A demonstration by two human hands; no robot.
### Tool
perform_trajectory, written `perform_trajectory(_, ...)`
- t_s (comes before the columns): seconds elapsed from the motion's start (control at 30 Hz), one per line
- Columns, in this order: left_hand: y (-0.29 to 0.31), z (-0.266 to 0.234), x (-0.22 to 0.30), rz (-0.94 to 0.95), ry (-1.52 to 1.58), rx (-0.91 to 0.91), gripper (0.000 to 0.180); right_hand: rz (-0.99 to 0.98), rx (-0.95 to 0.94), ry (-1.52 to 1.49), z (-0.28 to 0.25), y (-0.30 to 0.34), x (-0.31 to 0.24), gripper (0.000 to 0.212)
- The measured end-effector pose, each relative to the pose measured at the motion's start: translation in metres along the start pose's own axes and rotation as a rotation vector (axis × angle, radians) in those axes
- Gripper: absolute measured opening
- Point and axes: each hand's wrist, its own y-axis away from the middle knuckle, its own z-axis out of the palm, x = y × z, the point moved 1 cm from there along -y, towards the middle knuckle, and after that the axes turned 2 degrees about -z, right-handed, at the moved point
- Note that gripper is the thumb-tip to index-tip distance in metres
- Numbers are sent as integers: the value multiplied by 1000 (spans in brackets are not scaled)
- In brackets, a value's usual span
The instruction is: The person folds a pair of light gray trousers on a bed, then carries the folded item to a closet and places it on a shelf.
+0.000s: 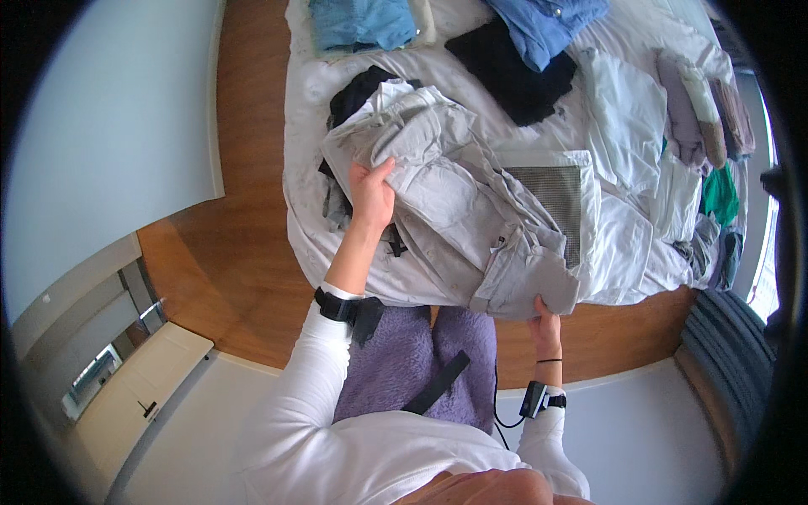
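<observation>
A crumpled light-grey garment (pixel 446 194) with seams and a cuff-like end spreads over the near side of the bed; I cannot tell whether it is a jacket or trousers. My left hand (pixel 374 194) is closed on its left part, thumb on top of the cloth. At the bed's front edge my right hand (pixel 546 326) grips the garment's lower right end, thumb above and fingers hidden beneath. Under the garment's far left side lies a pile of black and white clothes (pixel 362 94), partly covered.
A white-edged piece with a grey mesh panel (pixel 551 202) lies beside the garment. Farther back are a folded black cloth (pixel 513 80), a blue shirt (pixel 547 25) and folded blue clothes (pixel 362 25). White clothes (pixel 619 118), rolled clothes (pixel 682 109) and a green cloth (pixel 720 195) line the right.
</observation>
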Motion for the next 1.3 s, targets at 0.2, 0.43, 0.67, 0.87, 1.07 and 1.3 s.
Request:
perform_trajectory(0.2,7,-9,-22,901,-1361,-735,38,75,124,-7,-1,0,1,49)
perform_trajectory(0.43,6,-16,-32,1027,-1700,-1033,16,62,85,-50,-1,-2,3,46)
perform_trajectory(0.67,-8,1,-5,-219,131,-8,37,127,108,-95,2,6,-2,43)
perform_trajectory(0.87,-16,-21,29,-329,633,-179,44,132,45,-81,-11,0,4,46)
perform_trajectory(1.07,-51,-43,-13,-107,19,-4,44,127,42,-82,-21,-6,8,44)
perform_trajectory(1.3,-21,-23,7,165,-275,0,43,142,45,-116,-17,-1,5,42)
